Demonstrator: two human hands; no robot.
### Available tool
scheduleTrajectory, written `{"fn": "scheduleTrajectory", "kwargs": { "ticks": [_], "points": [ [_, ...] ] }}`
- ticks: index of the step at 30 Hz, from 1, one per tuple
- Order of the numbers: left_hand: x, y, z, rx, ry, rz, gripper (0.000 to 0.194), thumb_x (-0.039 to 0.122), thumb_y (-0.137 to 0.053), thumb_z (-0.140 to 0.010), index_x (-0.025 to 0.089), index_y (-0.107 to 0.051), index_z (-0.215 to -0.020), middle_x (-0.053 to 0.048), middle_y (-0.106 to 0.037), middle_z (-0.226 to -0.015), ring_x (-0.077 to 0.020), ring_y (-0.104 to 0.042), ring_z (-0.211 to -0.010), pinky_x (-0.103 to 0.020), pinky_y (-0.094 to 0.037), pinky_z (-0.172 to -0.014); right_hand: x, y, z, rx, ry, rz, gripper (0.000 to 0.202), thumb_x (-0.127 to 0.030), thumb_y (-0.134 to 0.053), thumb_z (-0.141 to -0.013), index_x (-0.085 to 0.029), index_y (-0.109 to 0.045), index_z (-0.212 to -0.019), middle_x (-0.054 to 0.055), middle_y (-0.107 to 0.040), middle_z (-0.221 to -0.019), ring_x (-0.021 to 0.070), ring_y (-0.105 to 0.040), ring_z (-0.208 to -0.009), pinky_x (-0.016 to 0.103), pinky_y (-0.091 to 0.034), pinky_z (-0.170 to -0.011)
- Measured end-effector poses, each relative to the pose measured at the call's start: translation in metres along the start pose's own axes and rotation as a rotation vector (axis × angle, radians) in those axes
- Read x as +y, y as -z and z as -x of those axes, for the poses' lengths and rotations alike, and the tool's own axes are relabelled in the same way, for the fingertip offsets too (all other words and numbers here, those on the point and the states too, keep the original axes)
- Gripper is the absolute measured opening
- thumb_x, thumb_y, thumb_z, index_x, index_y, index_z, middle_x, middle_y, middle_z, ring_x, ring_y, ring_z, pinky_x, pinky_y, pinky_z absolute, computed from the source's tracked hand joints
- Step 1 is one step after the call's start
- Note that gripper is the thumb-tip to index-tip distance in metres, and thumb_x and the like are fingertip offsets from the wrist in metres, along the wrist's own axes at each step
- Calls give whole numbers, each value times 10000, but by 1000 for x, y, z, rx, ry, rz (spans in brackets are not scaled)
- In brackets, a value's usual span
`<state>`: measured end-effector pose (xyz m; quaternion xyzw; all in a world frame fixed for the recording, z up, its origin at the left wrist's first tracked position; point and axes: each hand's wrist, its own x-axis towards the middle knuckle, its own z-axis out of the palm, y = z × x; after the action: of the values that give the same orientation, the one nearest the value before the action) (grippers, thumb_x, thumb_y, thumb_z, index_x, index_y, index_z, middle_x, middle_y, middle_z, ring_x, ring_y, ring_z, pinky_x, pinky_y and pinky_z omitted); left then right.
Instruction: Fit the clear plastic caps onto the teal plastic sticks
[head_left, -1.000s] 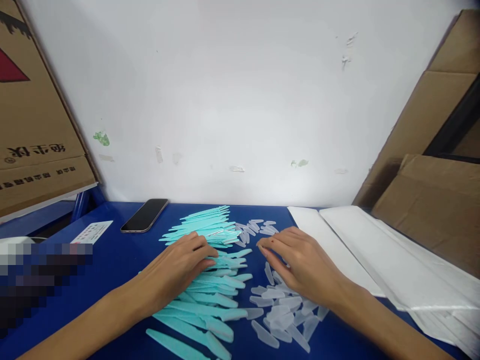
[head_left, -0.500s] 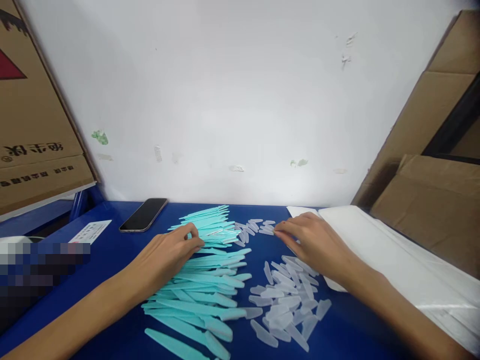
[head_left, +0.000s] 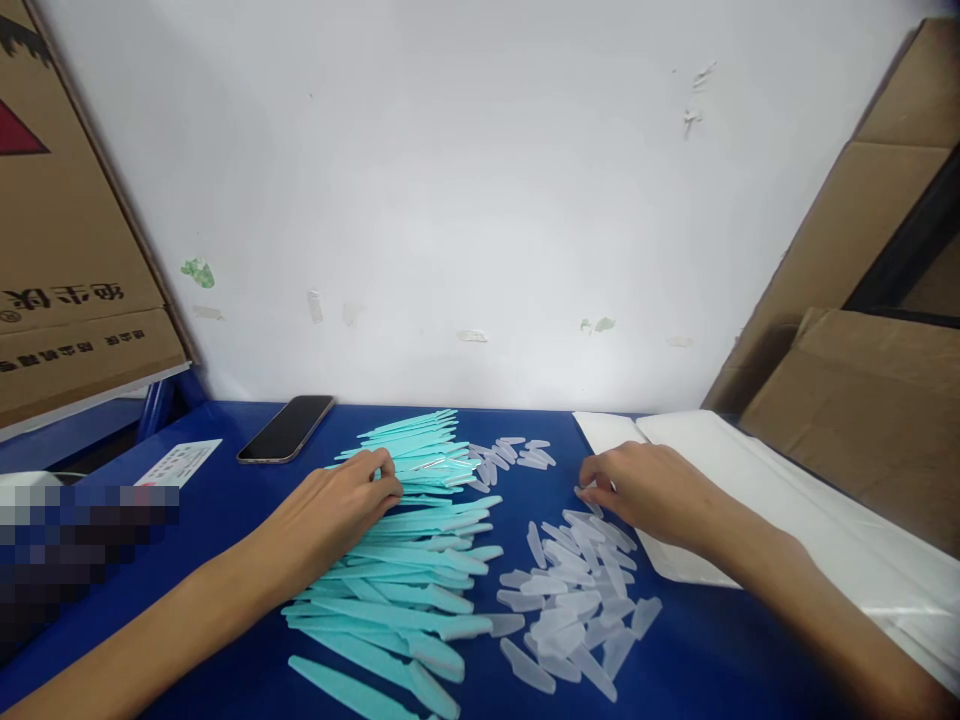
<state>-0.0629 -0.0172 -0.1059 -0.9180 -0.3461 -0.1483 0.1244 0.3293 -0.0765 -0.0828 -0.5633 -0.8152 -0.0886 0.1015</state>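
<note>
My left hand point(head_left: 358, 498) is over the turquoise eyebrow razors point(head_left: 409, 600), its thumb and index finger pinched together among the handles. What lies between those fingertips is hidden. On the right, my right hand point(head_left: 637, 490) is closed, with a small clear blade cap point(head_left: 590, 503) at its fingertips. Just below it lies a loose heap of clear caps point(head_left: 574, 590). A smaller group of capped razors point(head_left: 420, 460) and a few caps point(head_left: 532, 458) sits farther back, between the two hands.
A phone point(head_left: 289, 428) and a printed card point(head_left: 180, 462) lie at the left of the blue table point(head_left: 247, 520). White sheets or bags point(head_left: 750, 480) cover the right side. Cardboard boxes point(head_left: 82, 220) stand left and right, with a white wall point(head_left: 480, 200) behind.
My right hand has moved right and slightly toward me, away from the far caps, and now has a cap at its fingertips. The left hand has barely shifted.
</note>
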Motion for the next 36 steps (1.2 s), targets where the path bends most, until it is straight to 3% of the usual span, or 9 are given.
{"fn": "scheduleTrajectory", "kwargs": {
  "ticks": [5,11,17,20,23,33,36],
  "points": [
    [9,10,-6,12,-12,-18,316,210,-342,-1073,193,-633,-950,-63,-620,-926,-208,-547,-819,-253,-299,-544,-12,2,-3,-35,-7,17,133,-213,-675,-894,-243,-738,-781,33,-756,-720,222,-700,-585,282,-443,-466],
    [15,17,-6,124,-42,58,274,278,-329,-1098,201,-583,-1030,-34,-651,-905,-211,-534,-816,-288,-380,-616,-30,7,-9,-42,40,22,221,-139,-545,-960,-225,-637,-778,24,-749,-767,195,-691,-595,280,-387,-488],
    [20,18,-4,190,-21,135,313,295,-303,-1108,208,-603,-1107,-37,-654,-960,-192,-582,-846,-306,-461,-718,-43,17,-5,51,28,-20,136,-124,-470,-984,-219,-536,-1056,50,-762,-831,206,-703,-632,255,-382,-507],
    [23,21,-3,194,-1,187,310,316,-300,-1111,219,-593,-1142,-35,-652,-986,-170,-630,-829,-280,-470,-680,-48,17,-3,89,72,-118,123,-176,-403,-1035,-234,-511,-1043,39,-756,-904,173,-680,-628,247,-393,-506],
    [27,22,-2,161,4,207,275,373,-359,-1101,239,-573,-1210,-26,-640,-1009,-136,-596,-673,-260,-423,-575,-54,12,-4,113,105,-162,188,-275,-347,-1090,-246,-525,-1038,18,-729,-925,139,-606,-558,251,-385,-487],
    [34,22,-2,149,-109,230,210,256,-421,-1089,239,-607,-1185,-15,-631,-930,-162,-589,-756,-273,-373,-605,-72,1,-1,176,218,-371,264,-263,-467,-1078,-263,-553,-1328,52,-723,-1119,165,-718,-861,269,-553,-677],
    [38,25,0,116,-114,257,201,230,-427,-1084,235,-604,-1180,-11,-622,-906,-159,-568,-740,-286,-349,-609,-78,-2,-1,258,242,-501,237,-267,-555,-1048,-243,-605,-1277,34,-753,-1085,147,-729,-874,252,-570,-741]
  ]
}}
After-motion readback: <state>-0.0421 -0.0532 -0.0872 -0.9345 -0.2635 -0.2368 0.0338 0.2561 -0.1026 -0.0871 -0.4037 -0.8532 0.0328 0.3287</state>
